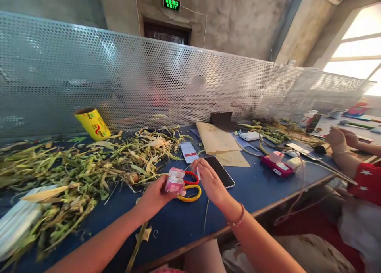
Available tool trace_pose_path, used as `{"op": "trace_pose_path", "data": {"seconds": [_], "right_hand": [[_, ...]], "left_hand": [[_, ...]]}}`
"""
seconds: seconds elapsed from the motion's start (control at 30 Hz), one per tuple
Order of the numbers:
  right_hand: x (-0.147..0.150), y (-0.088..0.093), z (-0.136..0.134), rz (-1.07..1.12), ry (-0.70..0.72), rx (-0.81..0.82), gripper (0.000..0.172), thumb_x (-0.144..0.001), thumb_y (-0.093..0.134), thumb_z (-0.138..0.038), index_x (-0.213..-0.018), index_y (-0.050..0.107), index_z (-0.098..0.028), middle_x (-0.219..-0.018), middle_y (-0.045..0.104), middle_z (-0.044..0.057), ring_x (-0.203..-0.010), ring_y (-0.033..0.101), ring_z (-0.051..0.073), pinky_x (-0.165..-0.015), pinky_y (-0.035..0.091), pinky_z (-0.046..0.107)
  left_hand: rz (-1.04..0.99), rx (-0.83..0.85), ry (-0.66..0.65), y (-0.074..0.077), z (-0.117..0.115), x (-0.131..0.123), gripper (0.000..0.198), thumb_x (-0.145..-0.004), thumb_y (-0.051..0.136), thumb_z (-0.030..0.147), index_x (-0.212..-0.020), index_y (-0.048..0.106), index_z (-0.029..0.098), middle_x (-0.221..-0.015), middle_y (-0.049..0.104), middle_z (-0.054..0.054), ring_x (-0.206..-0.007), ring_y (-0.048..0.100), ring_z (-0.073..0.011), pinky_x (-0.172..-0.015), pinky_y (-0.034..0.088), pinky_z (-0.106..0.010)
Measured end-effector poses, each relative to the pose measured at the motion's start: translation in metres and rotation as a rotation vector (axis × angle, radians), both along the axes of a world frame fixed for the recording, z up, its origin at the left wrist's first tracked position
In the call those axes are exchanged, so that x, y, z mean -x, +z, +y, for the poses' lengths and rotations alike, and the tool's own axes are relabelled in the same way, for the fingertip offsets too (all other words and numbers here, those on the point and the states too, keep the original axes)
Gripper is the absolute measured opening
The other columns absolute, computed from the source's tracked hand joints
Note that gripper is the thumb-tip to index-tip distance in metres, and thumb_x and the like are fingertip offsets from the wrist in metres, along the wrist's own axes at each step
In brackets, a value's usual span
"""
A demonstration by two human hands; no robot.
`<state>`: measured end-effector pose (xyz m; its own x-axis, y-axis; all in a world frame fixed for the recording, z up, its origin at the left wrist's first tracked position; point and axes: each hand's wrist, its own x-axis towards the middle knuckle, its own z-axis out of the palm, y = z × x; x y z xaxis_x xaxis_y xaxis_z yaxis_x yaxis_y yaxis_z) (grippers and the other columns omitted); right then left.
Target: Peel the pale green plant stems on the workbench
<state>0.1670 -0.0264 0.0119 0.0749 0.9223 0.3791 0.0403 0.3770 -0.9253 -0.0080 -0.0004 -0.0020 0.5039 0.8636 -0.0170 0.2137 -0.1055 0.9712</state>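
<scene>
Hands (154, 197) (210, 181), two; pink case (175, 184), one

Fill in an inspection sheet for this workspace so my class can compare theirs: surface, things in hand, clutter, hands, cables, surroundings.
Surface: blue tabletop, partly covered.
Things in hand: pink case, lid open; small white item, too small to identify.
Clutter: dried plants, yellow roll, brown paper, dark-screened device.
Hands: left hand holds the case; right hand pinches the white item.
Cables: pale cord hangs over the table edge at right.
Surroundings: perforated screen behind, green exit sign above, another person's hands at right.
</scene>
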Motion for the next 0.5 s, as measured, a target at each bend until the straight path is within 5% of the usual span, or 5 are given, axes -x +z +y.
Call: {"op": "trace_pose_path", "data": {"seconds": [0.17,0.4,0.5], "right_hand": [[0.011,0.0,-0.005,-0.179,0.052,0.009,0.019,-0.084,0.037,-0.028,-0.084,0.053,-0.018,-0.075,0.053,0.001,-0.063,0.047,0.01,-0.06,0.04,0.022],[0.006,-0.008,-0.004,-0.464,0.108,-0.352,0.022,-0.086,0.036,-0.016,-0.089,0.058,-0.019,-0.093,0.057,0.007,-0.089,0.054,0.013,-0.077,0.045,0.026],[0.002,-0.005,-0.007,-0.563,0.047,-0.426,0.025,-0.085,0.036,-0.012,-0.091,0.06,-0.018,-0.094,0.052,0.009,-0.087,0.053,0.013,-0.073,0.047,0.025]], "left_hand": [[-0.042,0.051,-0.064,-0.001,0.001,0.0,0.052,-0.06,0.068,0.041,-0.101,0.05,0.014,-0.098,0.061,-0.009,-0.09,0.057,-0.0241,-0.078,0.043,-0.034],[-0.141,0.153,-0.109,-0.001,-0.002,0.0,0.052,-0.053,0.074,0.036,-0.093,0.049,0.014,-0.079,0.058,-0.001,-0.071,0.053,-0.0151,-0.066,0.043,-0.028],[-0.174,0.204,-0.159,0.001,-0.003,0.0,0.052,-0.055,0.074,0.035,-0.095,0.049,0.014,-0.077,0.058,-0.001,-0.067,0.053,-0.0137,-0.065,0.043,-0.028]]}}
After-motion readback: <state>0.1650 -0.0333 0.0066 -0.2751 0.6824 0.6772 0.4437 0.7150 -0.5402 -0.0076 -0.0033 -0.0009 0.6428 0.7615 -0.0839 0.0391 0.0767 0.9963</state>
